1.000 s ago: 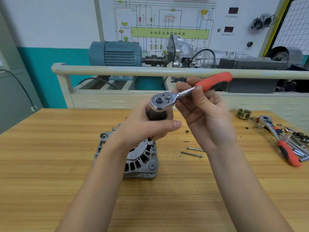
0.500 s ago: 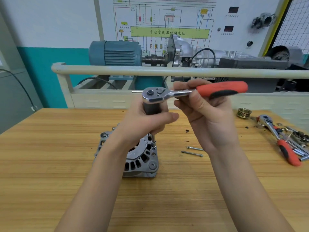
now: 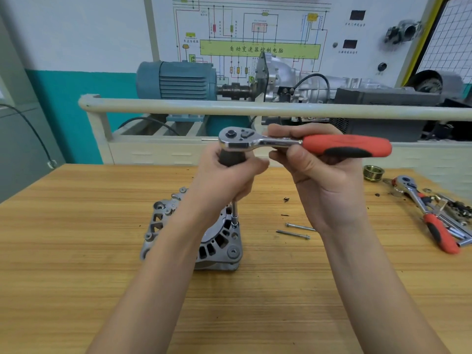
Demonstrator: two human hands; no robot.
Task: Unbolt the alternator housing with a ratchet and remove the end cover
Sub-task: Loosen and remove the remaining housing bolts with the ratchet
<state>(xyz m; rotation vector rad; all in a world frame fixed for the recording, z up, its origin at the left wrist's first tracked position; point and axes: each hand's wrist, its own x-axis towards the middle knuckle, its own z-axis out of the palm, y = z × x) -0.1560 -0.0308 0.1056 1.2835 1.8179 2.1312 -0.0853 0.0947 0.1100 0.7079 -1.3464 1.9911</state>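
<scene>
- Head view: two hands up over one wooden table [image 3: 76, 251].
- Left hand [image 3: 227, 180] wrapped tight round a dark grip just under the head of one ratchet [image 3: 293, 144].
- Right hand [image 3: 319, 175] pinching the shiny neck of that ratchet, red handle sticking out past the right hand.
- One thin metal rod [image 3: 235, 213] going straight down from the left hand, its tip touching one bolt spot on the alternator [image 3: 212, 241].
- One alternator, grey, flat on the table right below the left hand, end cover on top.
- Two long loose bolts [image 3: 293, 231] lying side by side on the table just under the right wrist.
- One more red-handled ratchet [image 3: 431, 221] far out to the right of the right hand, on a small heap of metal bits.
- One brass ring [image 3: 373, 172] near that heap, behind it.
- One pale rail [image 3: 178, 107] behind both hands, one blue motor [image 3: 178, 80] past it.
</scene>
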